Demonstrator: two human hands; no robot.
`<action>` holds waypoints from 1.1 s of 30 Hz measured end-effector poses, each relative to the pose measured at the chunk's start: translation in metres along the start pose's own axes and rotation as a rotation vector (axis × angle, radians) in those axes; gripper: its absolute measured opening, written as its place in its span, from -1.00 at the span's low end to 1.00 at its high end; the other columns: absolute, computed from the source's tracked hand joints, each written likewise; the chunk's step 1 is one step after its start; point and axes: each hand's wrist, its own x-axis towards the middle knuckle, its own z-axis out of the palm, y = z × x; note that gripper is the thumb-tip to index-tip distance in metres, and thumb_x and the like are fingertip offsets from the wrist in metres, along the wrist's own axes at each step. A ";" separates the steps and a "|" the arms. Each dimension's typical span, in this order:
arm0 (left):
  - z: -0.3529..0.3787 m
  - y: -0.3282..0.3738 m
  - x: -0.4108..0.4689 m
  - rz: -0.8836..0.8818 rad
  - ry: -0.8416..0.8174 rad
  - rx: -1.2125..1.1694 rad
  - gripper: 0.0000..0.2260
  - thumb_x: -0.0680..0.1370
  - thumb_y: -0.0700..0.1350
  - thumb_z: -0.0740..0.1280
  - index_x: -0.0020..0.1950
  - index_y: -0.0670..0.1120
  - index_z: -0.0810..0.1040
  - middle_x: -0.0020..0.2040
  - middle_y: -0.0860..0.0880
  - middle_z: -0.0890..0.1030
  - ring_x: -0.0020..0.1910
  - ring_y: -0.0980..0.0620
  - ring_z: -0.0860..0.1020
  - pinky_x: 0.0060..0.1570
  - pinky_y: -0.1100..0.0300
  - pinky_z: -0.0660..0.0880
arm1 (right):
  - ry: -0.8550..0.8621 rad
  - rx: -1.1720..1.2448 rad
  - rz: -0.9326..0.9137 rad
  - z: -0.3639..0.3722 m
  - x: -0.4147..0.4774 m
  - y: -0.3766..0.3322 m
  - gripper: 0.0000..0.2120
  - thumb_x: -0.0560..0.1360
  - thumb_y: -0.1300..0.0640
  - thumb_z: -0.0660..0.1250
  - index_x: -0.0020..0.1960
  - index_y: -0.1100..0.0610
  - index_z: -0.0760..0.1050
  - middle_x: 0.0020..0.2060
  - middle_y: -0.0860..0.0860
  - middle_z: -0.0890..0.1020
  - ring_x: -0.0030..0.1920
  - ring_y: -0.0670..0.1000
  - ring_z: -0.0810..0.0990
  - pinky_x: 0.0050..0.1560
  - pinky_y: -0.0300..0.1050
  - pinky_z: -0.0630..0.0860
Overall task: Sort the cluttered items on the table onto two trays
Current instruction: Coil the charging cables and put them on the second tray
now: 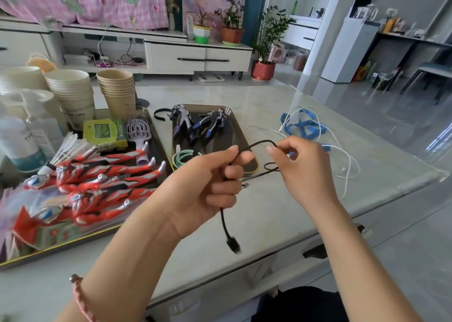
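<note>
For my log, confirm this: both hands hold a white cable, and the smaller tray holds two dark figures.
Wrong colour: the head view shows the left hand and right hand holding a black cable. The smaller tray does hold two dark figures.

large tray [49, 249] sat left, holding figures [102, 180], cups [73, 94], hairbrush [138, 129] | small tray [227, 136] lay just right of it, holding two figures [203, 123] | loose cables [305, 127] lay farther right on table [256, 96]

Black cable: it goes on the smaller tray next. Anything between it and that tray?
Nothing visible. The left hand and right hand hold the black cable just before the smaller tray; its near right part is bare, with dark figures at its far end and a green coil near left.
</note>
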 end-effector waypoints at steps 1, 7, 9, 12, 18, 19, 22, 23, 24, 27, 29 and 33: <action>-0.004 0.003 -0.002 0.000 -0.036 -0.053 -0.82 0.51 -0.09 0.20 -0.25 -0.10 0.49 -0.48 0.08 0.25 -0.62 0.22 0.15 -0.67 0.41 0.01 | 0.022 -0.102 -0.011 0.000 0.001 0.002 -0.91 0.45 0.15 0.39 -0.19 0.17 0.58 -0.31 -0.03 0.61 -0.22 0.03 0.53 -0.14 -0.06 0.39; -0.038 0.032 -0.010 0.034 -0.307 -0.565 -0.86 0.60 -0.22 0.16 -0.04 -0.18 0.50 -0.38 -0.03 0.43 -0.49 0.14 0.20 -0.52 0.27 0.20 | -0.232 -0.396 0.088 0.004 0.001 0.003 -0.78 0.48 0.33 0.27 0.01 0.06 0.56 -0.01 0.01 0.62 0.06 0.10 0.53 0.05 -0.03 0.40; -0.047 0.038 -0.014 -0.021 -0.304 -0.621 -0.82 0.63 -0.21 0.11 0.04 -0.21 0.48 -0.34 -0.08 0.46 -0.45 0.11 0.22 -0.47 0.25 0.20 | -0.294 -0.414 0.055 0.006 0.000 0.000 -0.74 0.45 0.31 0.29 0.07 0.05 0.54 0.05 0.00 0.60 0.12 0.10 0.51 0.10 -0.04 0.39; -0.044 0.033 -0.015 -0.107 -0.254 -0.572 -0.78 0.63 -0.20 0.08 0.07 -0.23 0.49 -0.33 -0.08 0.47 -0.45 0.11 0.22 -0.49 0.25 0.20 | -0.294 -0.124 -0.115 0.015 -0.010 -0.023 -0.55 0.41 0.21 0.40 0.28 0.03 0.43 0.13 -0.07 0.50 0.21 0.00 0.41 0.23 -0.12 0.29; -0.031 0.026 -0.010 -0.046 -0.304 -0.530 -0.77 0.63 -0.16 0.07 0.04 -0.22 0.48 -0.38 -0.04 0.43 -0.48 0.15 0.19 -0.54 0.28 0.21 | -0.436 0.569 -0.055 0.030 -0.019 -0.057 -0.75 0.46 0.05 0.29 0.11 0.10 0.43 -0.24 0.04 0.58 -0.18 -0.13 0.59 -0.04 -0.25 0.50; -0.030 0.027 -0.011 -0.040 -0.331 -0.548 -0.77 0.63 -0.15 0.09 0.07 -0.23 0.48 -0.38 -0.05 0.43 -0.48 0.15 0.20 -0.53 0.28 0.22 | -0.432 0.653 0.000 0.029 -0.017 -0.059 -0.87 0.50 0.12 0.29 0.03 0.11 0.45 -0.32 0.05 0.54 -0.29 -0.14 0.56 -0.14 -0.29 0.52; -0.030 0.029 -0.012 -0.007 -0.345 -0.622 -0.76 0.59 -0.19 0.17 0.17 -0.28 0.49 -0.31 -0.06 0.46 -0.44 0.11 0.32 -0.46 0.33 0.32 | -0.370 0.698 0.108 0.030 -0.016 -0.060 -0.80 0.58 0.24 0.18 -0.14 0.05 0.50 -0.48 -0.05 0.45 -0.50 -0.15 0.44 -0.43 -0.31 0.42; -0.030 0.028 -0.012 0.020 -0.313 -0.622 -0.75 0.57 -0.20 0.19 0.17 -0.28 0.51 -0.30 -0.05 0.47 -0.42 0.10 0.37 -0.44 0.33 0.36 | -0.332 0.616 0.096 0.032 -0.015 -0.059 -0.77 0.58 0.21 0.18 -0.17 0.00 0.51 -0.51 -0.11 0.44 -0.51 -0.16 0.42 -0.44 -0.34 0.36; -0.031 0.027 -0.011 0.036 -0.301 -0.613 -0.75 0.55 -0.20 0.20 0.15 -0.28 0.54 -0.30 -0.03 0.49 -0.42 0.10 0.40 -0.43 0.32 0.38 | -0.295 0.529 0.085 0.034 -0.015 -0.058 -0.76 0.58 0.18 0.19 -0.20 -0.05 0.51 -0.53 -0.13 0.44 -0.50 -0.17 0.42 -0.41 -0.37 0.32; -0.029 0.021 -0.010 0.005 -0.380 -0.567 -0.77 0.55 -0.17 0.19 0.02 -0.22 0.60 -0.33 -0.01 0.54 -0.43 0.10 0.46 -0.42 0.31 0.39 | -0.249 0.383 0.118 0.037 -0.016 -0.055 -0.70 0.56 0.09 0.21 -0.34 -0.09 0.46 -0.58 -0.19 0.45 -0.47 -0.19 0.41 -0.37 -0.36 0.29; -0.023 0.019 -0.011 -0.003 -0.369 -0.573 -0.78 0.55 -0.18 0.18 -0.06 -0.24 0.60 -0.36 -0.01 0.55 -0.48 0.10 0.48 -0.47 0.32 0.40 | -0.240 0.446 0.241 0.036 -0.018 -0.055 -0.67 0.57 0.07 0.21 -0.37 -0.04 0.46 -0.62 -0.12 0.40 -0.54 -0.17 0.36 -0.43 -0.34 0.30; -0.018 0.021 -0.006 0.306 -0.070 -0.638 -0.79 0.55 -0.26 0.19 -0.09 -0.31 0.60 -0.22 -0.11 0.65 -0.31 -0.02 0.65 -0.24 0.15 0.63 | -0.397 0.604 0.358 0.037 -0.022 -0.060 -0.73 0.59 0.13 0.18 -0.24 0.08 0.53 -0.62 -0.14 0.37 -0.57 -0.15 0.30 -0.51 -0.32 0.25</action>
